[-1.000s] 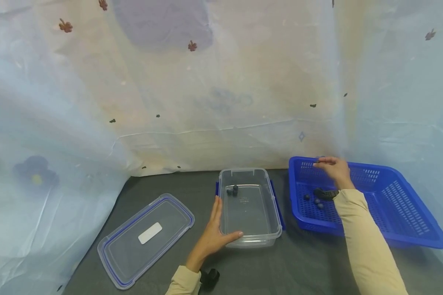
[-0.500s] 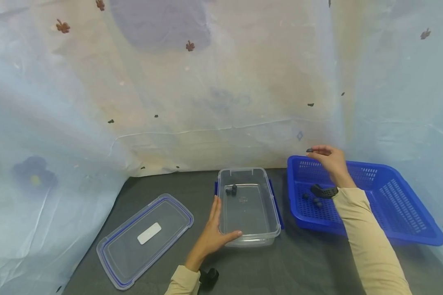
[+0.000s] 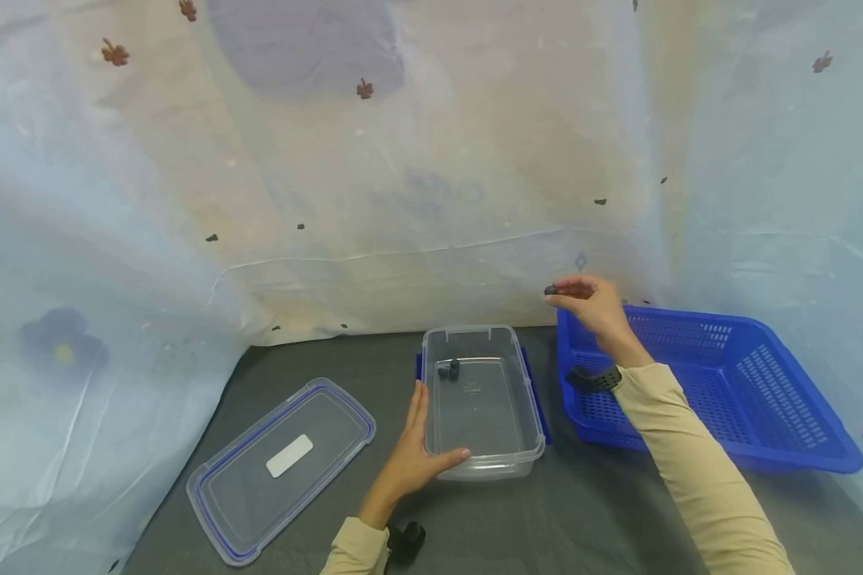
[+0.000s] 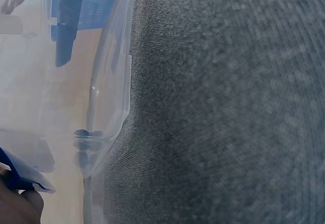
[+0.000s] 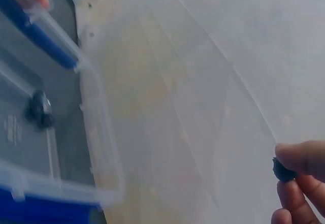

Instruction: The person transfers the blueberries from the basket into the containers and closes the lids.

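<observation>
Head view: the right hand (image 3: pixel 595 303) is raised above the gap between a clear plastic container (image 3: pixel 483 399) and a blue basket (image 3: pixel 705 383), pinching a small dark round berry (image 3: pixel 550 290) between thumb and fingertips. Right wrist view confirms the pinch: the berry (image 5: pixel 282 170) is matte, near-black and roughly spherical.

The container is a rectangular, transparent, smooth-walled tub with rounded corners and blue side clips. Two more dark berries (image 3: pixel 449 370) lie touching each other in its far left corner. The left hand (image 3: pixel 411 459) rests against the tub's near left corner, fingers straight along the left wall and thumb laid along the front rim; it is relaxed, not clenched.

The basket is rigid blue plastic with perforated slotted walls and floor, standing just right of the tub. A flat transparent lid (image 3: pixel 284 463) with a blue seal rim and a white label lies left of the tub, apart from it. All stand on a dark grey, finely textured counter (image 3: pixel 590 511).
</observation>
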The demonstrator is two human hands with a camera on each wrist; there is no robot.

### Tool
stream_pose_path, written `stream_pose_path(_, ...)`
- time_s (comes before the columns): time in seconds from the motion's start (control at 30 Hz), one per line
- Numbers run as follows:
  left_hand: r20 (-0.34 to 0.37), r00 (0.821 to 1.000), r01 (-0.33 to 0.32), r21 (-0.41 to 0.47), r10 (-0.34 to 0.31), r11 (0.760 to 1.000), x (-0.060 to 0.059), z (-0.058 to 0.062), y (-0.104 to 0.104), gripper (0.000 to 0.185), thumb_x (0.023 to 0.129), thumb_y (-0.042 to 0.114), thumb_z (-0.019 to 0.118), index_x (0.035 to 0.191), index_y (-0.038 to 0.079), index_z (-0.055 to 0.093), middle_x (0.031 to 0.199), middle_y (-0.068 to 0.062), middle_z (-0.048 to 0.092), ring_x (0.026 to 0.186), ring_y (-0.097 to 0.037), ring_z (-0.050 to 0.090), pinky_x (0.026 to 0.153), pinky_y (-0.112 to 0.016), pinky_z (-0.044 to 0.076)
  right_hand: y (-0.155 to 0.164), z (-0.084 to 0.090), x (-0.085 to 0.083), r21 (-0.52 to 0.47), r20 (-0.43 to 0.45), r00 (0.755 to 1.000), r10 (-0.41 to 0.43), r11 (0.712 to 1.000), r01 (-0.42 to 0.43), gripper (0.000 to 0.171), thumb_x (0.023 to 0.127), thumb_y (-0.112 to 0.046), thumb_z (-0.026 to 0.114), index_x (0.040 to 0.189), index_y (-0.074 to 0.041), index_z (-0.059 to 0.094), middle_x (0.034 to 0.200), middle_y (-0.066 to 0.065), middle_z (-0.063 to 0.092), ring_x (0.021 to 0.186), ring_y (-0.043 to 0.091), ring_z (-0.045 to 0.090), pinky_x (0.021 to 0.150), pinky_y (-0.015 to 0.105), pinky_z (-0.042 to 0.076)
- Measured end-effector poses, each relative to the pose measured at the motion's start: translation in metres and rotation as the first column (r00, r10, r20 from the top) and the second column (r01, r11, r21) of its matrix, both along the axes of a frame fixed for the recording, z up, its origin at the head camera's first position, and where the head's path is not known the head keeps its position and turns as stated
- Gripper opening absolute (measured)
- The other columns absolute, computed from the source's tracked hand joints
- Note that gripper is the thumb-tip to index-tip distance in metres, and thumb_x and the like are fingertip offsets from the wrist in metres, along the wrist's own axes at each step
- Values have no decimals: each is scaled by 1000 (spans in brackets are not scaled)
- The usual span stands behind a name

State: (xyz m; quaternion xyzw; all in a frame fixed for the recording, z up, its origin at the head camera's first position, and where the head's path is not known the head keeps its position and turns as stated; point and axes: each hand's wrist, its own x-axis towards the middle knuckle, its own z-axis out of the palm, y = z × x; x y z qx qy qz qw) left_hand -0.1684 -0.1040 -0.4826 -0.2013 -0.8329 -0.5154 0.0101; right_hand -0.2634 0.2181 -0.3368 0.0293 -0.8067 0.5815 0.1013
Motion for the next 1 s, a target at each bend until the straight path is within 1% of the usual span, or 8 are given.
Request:
stream_pose_path(0.1, -6, 1000, 1, 2, -1, 1000, 0, 0, 0, 117, 76, 43, 82, 157, 12, 3, 162, -8, -7, 144, -32, 2, 108, -62, 19, -16, 2, 0, 8, 1, 999, 43, 999, -43, 40, 87, -17, 75, 120, 2, 62, 115, 18, 63, 94, 13, 59, 87, 32, 44)
stream_pose_path(0.2, -3, 1000, 1, 7, -1, 1000, 0, 0, -1, 118, 75, 43, 82, 157, 11, 3, 162, -7, -7, 144, -33, 2, 107, -63, 18, -33, 1, -1, 24, -5, 997, 74, 997, -74, 37, 86, -17, 76, 116, 2, 64, 112, 17, 65, 94, 17, 61, 83, 32, 47)
stream_pose_path(0.37, 1, 1000, 0, 12, 0, 1000, 0, -1, -1, 118, 75, 43, 82, 157, 13, 3, 162, -7, -7, 144, -32, 2, 107, -63, 18, -59, -8, -3, 42, -19, 994, 103, 994, -102, 32, 83, -13, 78, 110, 2, 67, 104, 14, 67, 92, 22, 63, 80, 35, 51)
stream_pose_path(0.5, 0, 1000, 4, 13, -4, 1000, 0, -1, -1, 118, 76, 43, 82, 157, 12, 2, 162, -8, -7, 144, -33, 2, 107, -64, 18, -78, -18, -5, 54, -33, 990, 138, 989, -136, 27, 83, -9, 77, 106, 2, 68, 98, 13, 68, 89, 23, 64, 77, 35, 52)
stream_pose_path(0.63, 3, 1000, 13, 19, -13, 1000, -1, -1, -1, 117, 77, 42, 81, 157, 11, 1, 162, -8, -8, 144, -35, 1, 106, -66, 17, -96, -30, -5, 67, -23, 986, 167, 984, -165, 26, 83, -8, 77, 105, 2, 68, 96, 12, 69, 88, 24, 65, 75, 33, 52)
stream_pose_path(0.77, 6, 1000, 17, 24, -18, 1000, -1, -2, -1, 116, 77, 42, 81, 157, 12, 1, 162, -7, -8, 144, -34, 1, 106, -65, 17, -111, -40, -5, 85, 1, 988, 155, 984, -155, 26, 82, -10, 78, 104, 0, 70, 95, 10, 69, 89, 24, 65, 77, 35, 52)
stream_pose_path(0.9, 13, 1000, 21, 28, -22, 999, -1, -2, -1, 116, 78, 41, 81, 157, 12, 0, 162, -5, -9, 144, -35, 1, 106, -66, 18, -123, -50, -9, 97, 7, 993, 117, 988, -117, 25, 82, -14, 79, 103, -2, 71, 94, 8, 70, 90, 24, 65, 78, 37, 53)
stream_pose_path(1.0, 17, 1000, 21, 31, -22, 999, -1, -2, -2, 117, 78, 40, 81, 157, 12, -1, 161, -5, -10, 144, -36, 1, 105, -67, 19, -131, -59, -13, 81, 21, 995, 96, 992, -98, 26, 83, -17, 79, 104, -4, 72, 94, 6, 69, 90, 23, 64, 78, 37, 52)
